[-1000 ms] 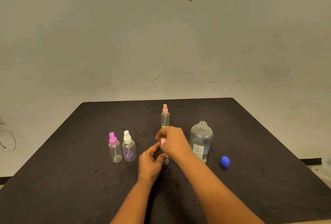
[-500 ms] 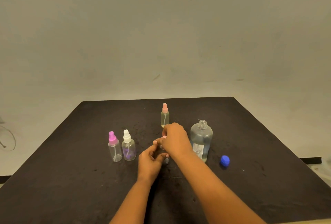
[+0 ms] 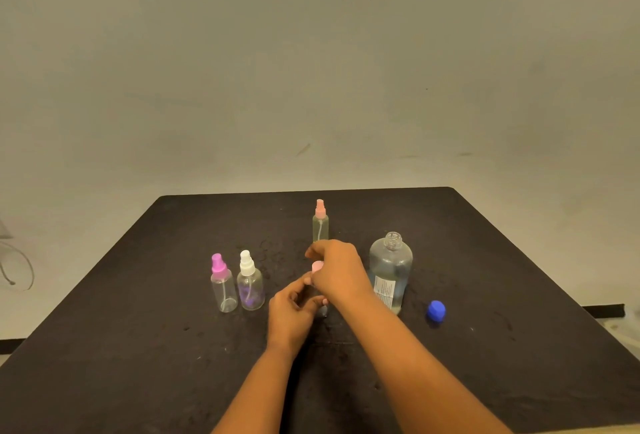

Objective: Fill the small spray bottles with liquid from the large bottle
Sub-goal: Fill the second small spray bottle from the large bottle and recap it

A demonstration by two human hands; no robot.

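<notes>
On the black table [image 3: 138, 347], my left hand [image 3: 292, 312] grips the body of a small spray bottle [image 3: 322, 310], which is mostly hidden. My right hand [image 3: 337, 269] is closed over its pink spray cap [image 3: 317, 266]. The large clear bottle [image 3: 390, 272] stands uncapped just to the right, partly filled with liquid. Two small bottles stand to the left, one with a magenta top [image 3: 221, 286] and one with a white top [image 3: 250, 283]. Further back stands a slim bottle with a pink top [image 3: 320, 222].
The large bottle's blue cap [image 3: 436, 310] lies on the table to the right. A plain wall rises behind the table's far edge. A thin wire loop [image 3: 17, 270] hangs off to the left.
My right hand has shifted slightly on the pink cap, turning over it. My left hand stays on the small bottle's body. Nothing else has moved.
</notes>
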